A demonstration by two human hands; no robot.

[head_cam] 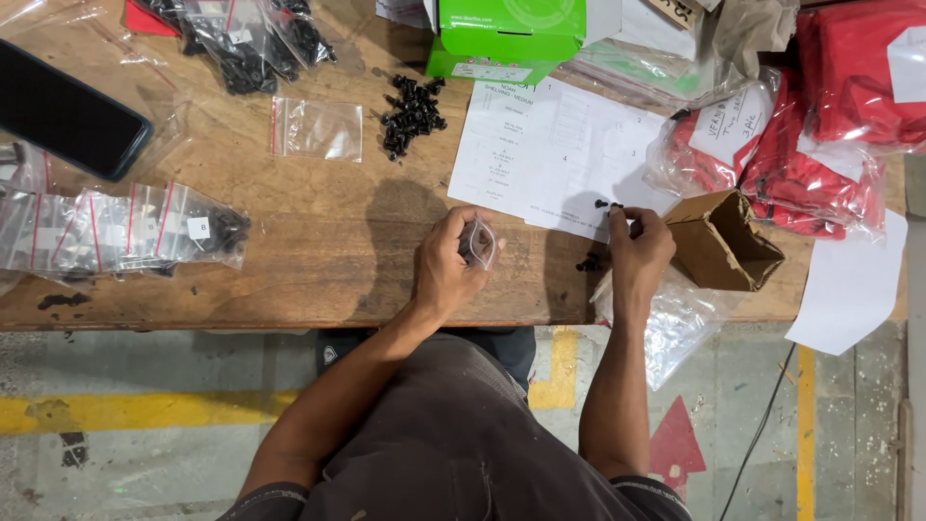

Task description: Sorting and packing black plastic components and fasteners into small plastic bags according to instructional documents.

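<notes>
My left hand (451, 262) is shut on a small clear zip bag (477, 242), held upright just above the wooden table (318, 241). My right hand (637, 247) rests on a white printed sheet (550, 154), fingertips pinching small black screws (608, 205). A few more black screws (588, 262) lie beside that wrist. A loose pile of black screws (412, 114) sits farther back, with an empty clear zip bag (316, 128) to its left.
A small open cardboard box (721, 241) stands right of my right hand. Bagged red items (820, 125) fill the right side. A green box (506, 37) sits at the back, filled screw bags (125, 232) at left, a dark phone (63, 108) at far left.
</notes>
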